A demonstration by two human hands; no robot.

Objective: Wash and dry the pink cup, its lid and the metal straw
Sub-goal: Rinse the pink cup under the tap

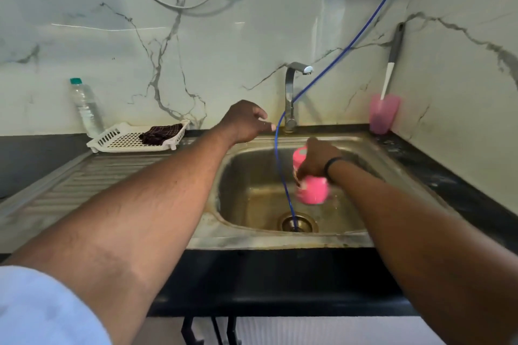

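Evidently washing had barely begun: the right hand (pixel 315 158) gripped the pink cup (pixel 311 182) over the sink (pixel 252 176), the left hand (pixel 246 120) loosely curled, empty, near the dry tap (pixel 291 92); drying remained.

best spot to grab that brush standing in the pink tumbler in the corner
Take the brush by its grey upper handle, coming from the left and front. It leans up and back into the wall corner, its head down inside the pink tumbler, so only the handle is free, and walls block the right and rear.
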